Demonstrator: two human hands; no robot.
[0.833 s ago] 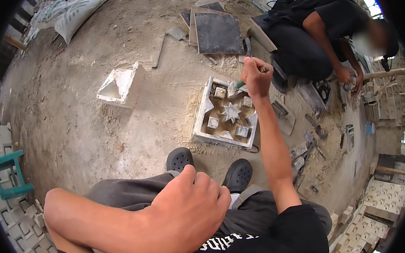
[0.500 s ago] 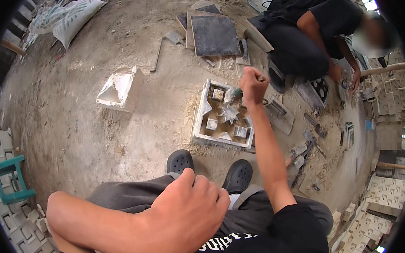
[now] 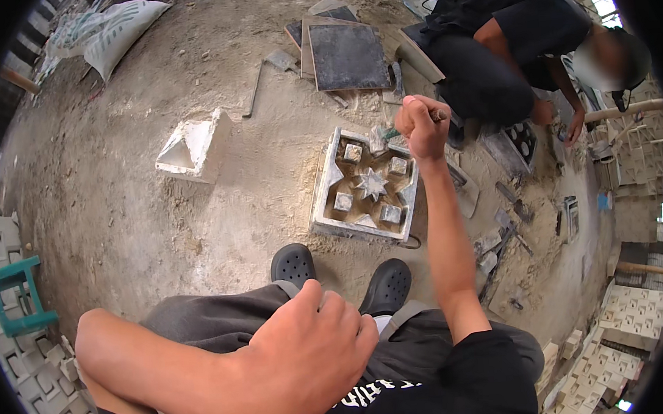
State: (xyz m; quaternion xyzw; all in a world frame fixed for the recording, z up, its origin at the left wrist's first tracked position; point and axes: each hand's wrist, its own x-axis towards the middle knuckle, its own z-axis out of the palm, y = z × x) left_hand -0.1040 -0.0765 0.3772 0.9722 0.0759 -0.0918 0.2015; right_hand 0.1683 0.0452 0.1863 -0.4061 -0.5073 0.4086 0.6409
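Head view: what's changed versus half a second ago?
The right hand has moved outward and slightly right, carrying the brush toward the far rim of the patterned mould; its grip holds. Nothing was let go. The left hand and mould stayed put.

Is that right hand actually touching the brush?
Touching: the head view shows the right hand closed around the brush, bristles showing on its left and the handle's end poking out on its right.

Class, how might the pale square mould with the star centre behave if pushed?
The pale square mould likely won't tip, lying broad and flat. Its straight walls suggest stiffness. Sandy dust along its edge may make it drag.
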